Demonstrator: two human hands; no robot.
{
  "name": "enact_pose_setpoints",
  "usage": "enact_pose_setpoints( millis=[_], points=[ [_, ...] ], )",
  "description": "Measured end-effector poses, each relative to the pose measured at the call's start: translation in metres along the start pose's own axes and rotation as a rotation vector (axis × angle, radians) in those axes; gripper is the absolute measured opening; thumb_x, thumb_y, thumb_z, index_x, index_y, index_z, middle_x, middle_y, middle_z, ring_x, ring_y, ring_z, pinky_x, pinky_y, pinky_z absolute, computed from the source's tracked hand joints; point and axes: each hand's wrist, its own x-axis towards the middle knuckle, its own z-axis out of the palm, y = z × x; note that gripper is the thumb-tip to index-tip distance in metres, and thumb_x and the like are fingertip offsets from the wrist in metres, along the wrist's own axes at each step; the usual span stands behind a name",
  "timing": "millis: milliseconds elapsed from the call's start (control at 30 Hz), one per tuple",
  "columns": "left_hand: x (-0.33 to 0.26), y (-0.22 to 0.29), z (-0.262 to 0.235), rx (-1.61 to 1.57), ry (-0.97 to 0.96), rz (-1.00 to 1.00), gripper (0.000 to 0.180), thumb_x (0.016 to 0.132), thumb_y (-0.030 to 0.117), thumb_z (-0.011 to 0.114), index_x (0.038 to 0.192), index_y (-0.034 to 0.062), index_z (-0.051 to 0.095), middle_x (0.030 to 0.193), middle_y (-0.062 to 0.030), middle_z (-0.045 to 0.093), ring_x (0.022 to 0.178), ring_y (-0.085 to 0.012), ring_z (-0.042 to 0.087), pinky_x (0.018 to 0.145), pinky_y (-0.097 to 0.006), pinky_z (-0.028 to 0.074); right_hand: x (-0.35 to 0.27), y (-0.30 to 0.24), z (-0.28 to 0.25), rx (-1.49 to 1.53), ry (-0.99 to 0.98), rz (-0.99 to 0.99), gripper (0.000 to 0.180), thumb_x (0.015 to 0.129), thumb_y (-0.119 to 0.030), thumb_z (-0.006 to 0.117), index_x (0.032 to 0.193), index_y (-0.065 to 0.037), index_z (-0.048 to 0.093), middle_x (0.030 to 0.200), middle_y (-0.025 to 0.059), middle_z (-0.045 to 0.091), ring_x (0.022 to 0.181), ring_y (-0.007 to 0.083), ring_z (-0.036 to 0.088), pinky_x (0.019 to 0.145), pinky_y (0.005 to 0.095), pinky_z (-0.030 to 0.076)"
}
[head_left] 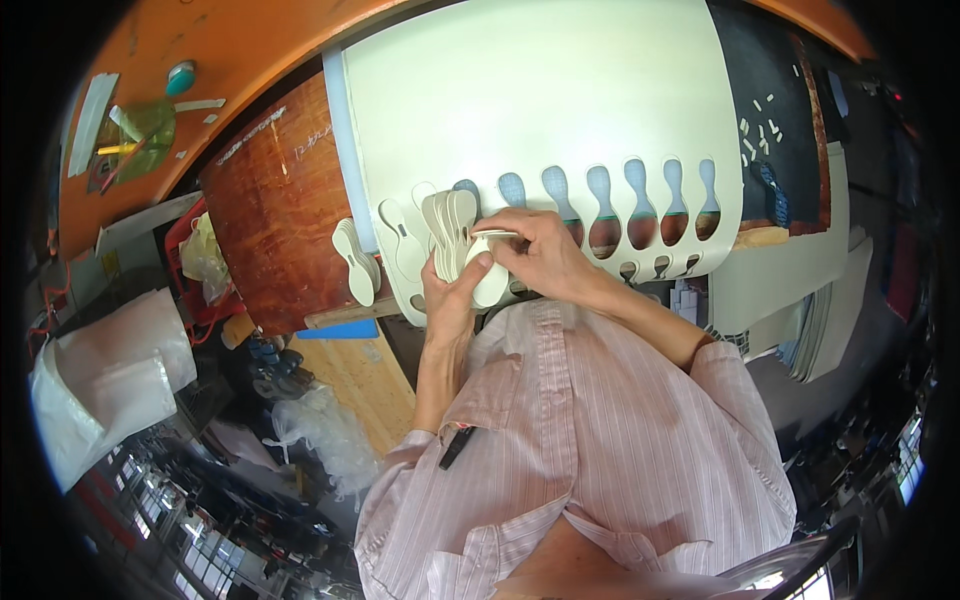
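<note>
My left hand (452, 305) is closed around a fanned stack of cream sole-shaped pieces (447, 225), its thumb pressed on a piece at the near side. Close beside it, my right hand (545, 255) pinches a cream sole-shaped piece (494, 234), seen nearly edge-on. Both hands are over the near edge of a large cream sheet (540, 90). A row of sole-shaped cut-outs runs along that edge, with blue and brown showing through the holes. At the sheet's left, a smaller stack of sole-shaped pieces (356, 265) lies on the brown board.
A reddish-brown board (270, 170) extends left of the sheet. On the right, a dark surface (765, 80) carries small white scraps and a blue patterned piece (773, 193). Cream sheets (835, 300) are stacked low at right. A clear plastic bag (325, 435) lies low at left.
</note>
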Motion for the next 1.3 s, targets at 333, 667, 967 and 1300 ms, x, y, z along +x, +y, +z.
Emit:
enact_pose_setpoints(
  millis=[333,667,967,1300],
  points=[
    [-0.041,-0.007,-0.046,0.295,-0.179,-0.175,0.045,0.087,0.008,0.083,0.128,-0.0004,0.066,0.115,-0.0053,0.071,0.104,-0.0126,0.066,0.094,-0.03,0.054,-0.028,-0.001,-0.031,0.112,-0.497,0.077,0.027,0.093,0.003,0.063,0.118,0.0,0.073,0.104,0.0129,0.071,0.091,0.0199,0.069,0.08,0.034,0.055],
    [-0.069,0.017,-0.061,0.191,-0.34,-0.253,0.033,0.095,0.003,0.065,0.127,-0.0053,0.064,0.108,-0.0105,0.074,0.099,-0.0177,0.071,0.089,-0.032,0.058,-0.047,-0.005,-0.051,-0.272,-0.031,0.122,0.012,0.096,-0.002,0.065,0.103,0.002,0.073,0.097,0.0173,0.072,0.085,0.031,0.07,0.073,0.0414,0.056],
    [0.013,0.028,-0.043,0.761,0.328,0.384,0.049,0.09,0.012,0.08,0.129,-0.0062,0.057,0.1,-0.0128,0.071,0.09,-0.0204,0.068,0.083,-0.034,0.055,-0.005,0.015,0.012,0.041,-0.136,0.319,0.015,0.095,-0.01,0.066,0.098,0.005,0.068,0.094,0.0157,0.073,0.075,0.0254,0.074,0.063,0.0375,0.057],
    [0.025,0.007,-0.034,1.141,0.304,0.588,0.075,0.085,0.021,0.084,0.14,-0.0168,0.05,0.123,-0.0343,0.066,0.116,-0.0473,0.065,0.106,-0.051,0.049,0.017,0.039,0.047,0.946,-0.036,0.612,0.027,0.097,-0.021,0.062,0.074,-0.006,0.062,0.1,0.0078,0.069,0.077,0.0154,0.063,0.06,0.0269,0.043]
  ],
)
